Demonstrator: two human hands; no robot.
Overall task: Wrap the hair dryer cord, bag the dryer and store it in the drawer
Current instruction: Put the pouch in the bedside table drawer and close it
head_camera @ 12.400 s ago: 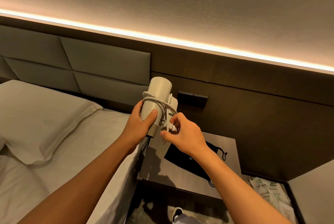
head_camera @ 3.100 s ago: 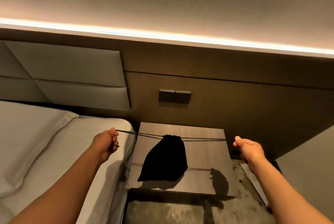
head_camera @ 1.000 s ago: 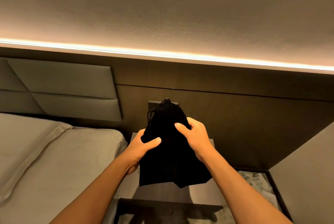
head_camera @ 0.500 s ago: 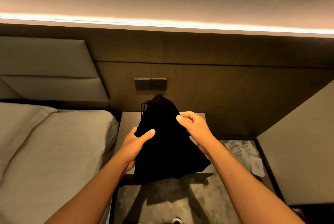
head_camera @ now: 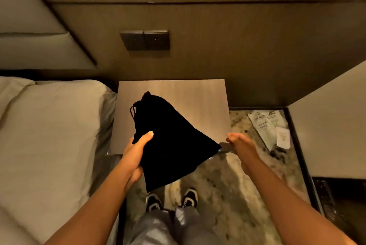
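The black drawstring bag (head_camera: pixel 170 145) hangs in front of me over the front edge of the nightstand (head_camera: pixel 188 96), its cinched neck pointing away and up. My left hand (head_camera: pixel 136 149) grips the bag's left side, thumb on top. The hair dryer and its cord are hidden; nothing of them shows outside the bag. My right hand (head_camera: pixel 240 145) is off the bag, fingers curled at the nightstand's front right corner, where a dark strip of the drawer front (head_camera: pixel 225 146) shows. The drawer's inside is not visible.
The bed (head_camera: pixel 49 126) lies along the nightstand's left side. Wall switches (head_camera: pixel 145 40) sit above the nightstand. Paper packets (head_camera: pixel 267 126) lie on the patterned floor at the right, beside a pale slanted panel (head_camera: pixel 326 126). My shoes (head_camera: pixel 172 199) stand just before the nightstand.
My right hand has let go of the bag and dropped to the nightstand's front right corner. The left hand alone holds the bag, now lower. My view has tilted downward.
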